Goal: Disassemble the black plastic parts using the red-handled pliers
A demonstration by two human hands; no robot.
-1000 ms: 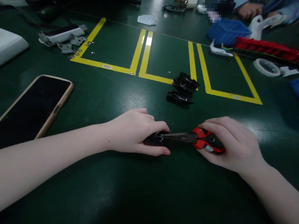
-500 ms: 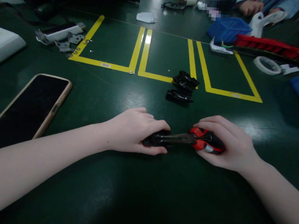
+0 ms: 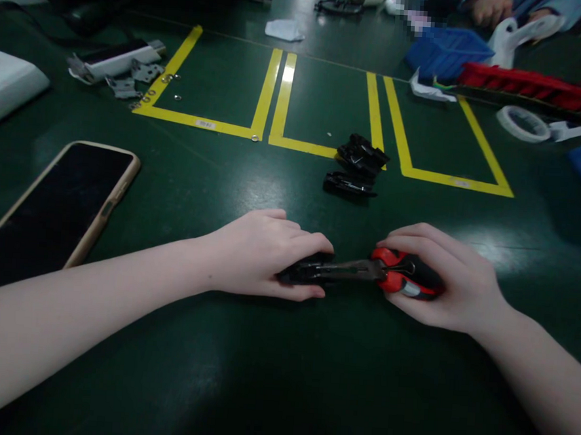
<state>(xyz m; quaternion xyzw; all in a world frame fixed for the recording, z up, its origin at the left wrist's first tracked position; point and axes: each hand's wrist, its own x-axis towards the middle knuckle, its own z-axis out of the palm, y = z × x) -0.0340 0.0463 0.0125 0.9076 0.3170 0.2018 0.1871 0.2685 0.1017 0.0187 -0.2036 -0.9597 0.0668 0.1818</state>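
Your left hand (image 3: 268, 255) holds a small black part (image 3: 300, 270) between thumb and fingers, low over the green table (image 3: 261, 373); the fingers cover some of it. Your right hand (image 3: 449, 280) is closed around the red and black handles of the pliers (image 3: 390, 271). The long nose of the pliers points to your left and reaches the black part, but whether its tips grip it, you cannot tell from here. Beyond your hands lie other black pieces (image 3: 350, 184), near each other, and the farther ones touch the yellow tape (image 3: 304, 147). To the left of your left hand there is a phone (image 3: 55, 209) in a tan case. Farther away, a blue bin (image 3: 443, 56) stands beside a red strip (image 3: 534, 91).
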